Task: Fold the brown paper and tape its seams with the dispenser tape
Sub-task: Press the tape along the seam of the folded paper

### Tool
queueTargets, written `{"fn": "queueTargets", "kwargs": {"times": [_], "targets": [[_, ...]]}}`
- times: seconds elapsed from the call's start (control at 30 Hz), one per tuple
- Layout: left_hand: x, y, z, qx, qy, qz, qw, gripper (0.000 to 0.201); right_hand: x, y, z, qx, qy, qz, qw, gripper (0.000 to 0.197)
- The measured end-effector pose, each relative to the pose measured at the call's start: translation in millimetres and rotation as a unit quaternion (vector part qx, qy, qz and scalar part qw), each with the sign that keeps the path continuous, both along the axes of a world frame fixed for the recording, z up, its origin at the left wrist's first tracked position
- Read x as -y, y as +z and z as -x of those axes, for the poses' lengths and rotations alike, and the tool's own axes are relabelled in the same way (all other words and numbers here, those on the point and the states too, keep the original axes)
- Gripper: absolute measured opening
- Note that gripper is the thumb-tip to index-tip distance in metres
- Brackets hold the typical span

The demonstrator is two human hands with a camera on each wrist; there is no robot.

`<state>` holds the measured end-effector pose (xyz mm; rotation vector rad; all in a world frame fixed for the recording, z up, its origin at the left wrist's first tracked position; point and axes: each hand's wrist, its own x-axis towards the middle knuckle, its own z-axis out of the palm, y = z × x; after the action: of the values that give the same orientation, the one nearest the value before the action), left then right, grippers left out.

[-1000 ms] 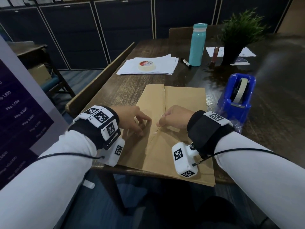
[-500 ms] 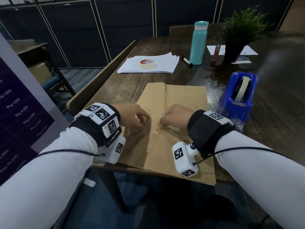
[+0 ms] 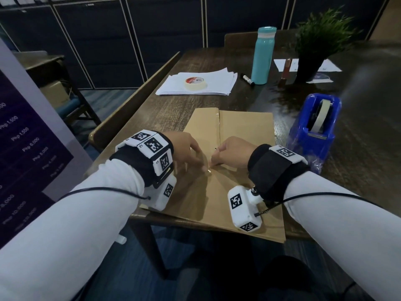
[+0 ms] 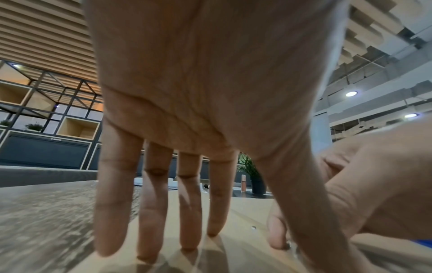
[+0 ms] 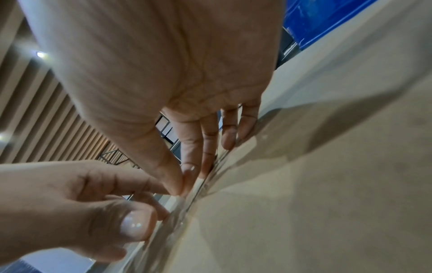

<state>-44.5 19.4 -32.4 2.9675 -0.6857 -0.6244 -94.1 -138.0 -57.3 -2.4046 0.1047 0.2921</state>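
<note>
The folded brown paper [image 3: 245, 131] lies flat on the dark wooden table [image 3: 358, 161], its seam running away from me down the middle. Both hands meet at the seam's midpoint. My left hand [image 3: 186, 148] presses the left flap with straight fingers [image 4: 189, 221], and its thumb [image 5: 135, 227] sits on a strip of clear tape [image 5: 177, 221]. My right hand [image 3: 234, 153] lays its fingertips [image 5: 205, 166] along the same taped seam, thumb tip against the index finger. The blue tape dispenser [image 3: 312, 135] stands to the right of the paper, untouched.
A stack of white sheets [image 3: 217, 83] with a masking tape roll [image 3: 195, 82] lies at the back. A teal bottle [image 3: 262, 55], a black marker [image 3: 248, 79] and a potted plant [image 3: 316, 40] stand behind the paper. A wooden bench back [image 3: 134, 101] runs along the left edge.
Both hands stay at the middle of the seam. The left fingers have shifted slightly toward the seam; the paper and dispenser have not moved.
</note>
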Motion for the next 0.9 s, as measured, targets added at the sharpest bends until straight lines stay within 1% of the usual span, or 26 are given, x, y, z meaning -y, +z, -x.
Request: {"fn": "queueTargets", "kwargs": {"times": [0.07,0.13,0.23,0.3,0.43,0.53,0.7,0.8,0.9], "targets": [[3,1,0,0.003,0.009,-0.004,1.000,0.045,1,0,0,0.003,-0.001,-0.001,1.000,0.028],[5,2,2,0.009,0.013,-0.014,1.000,0.048,1,-1,0,0.004,0.001,-0.001,1.000,0.028],[10,1,4,0.039,0.013,-0.041,0.998,0.051,1,-2,0,0.004,0.004,0.000,1.000,0.029],[13,-1,5,0.049,0.014,-0.055,0.997,0.056,0,-2,0,0.005,0.005,0.002,1.000,0.028],[15,-1,6,0.042,0.010,-0.068,0.997,0.069,1,-2,0,0.010,0.007,0.007,1.000,0.027],[16,0,8,0.052,-0.003,-0.083,0.995,0.073,0,0,1,0.011,0.010,0.006,1.000,0.027],[14,-5,8,0.072,-0.017,-0.084,0.994,0.069,0,2,2,0.005,0.003,-0.014,1.000,0.031],[12,-6,8,0.059,-0.011,-0.077,0.995,0.076,-1,3,1,0.004,0.000,-0.026,1.000,0.033],[13,-5,9,0.051,-0.006,-0.074,0.996,0.081,-1,5,-1,0.002,0.015,-0.022,1.000,0.036]]}}
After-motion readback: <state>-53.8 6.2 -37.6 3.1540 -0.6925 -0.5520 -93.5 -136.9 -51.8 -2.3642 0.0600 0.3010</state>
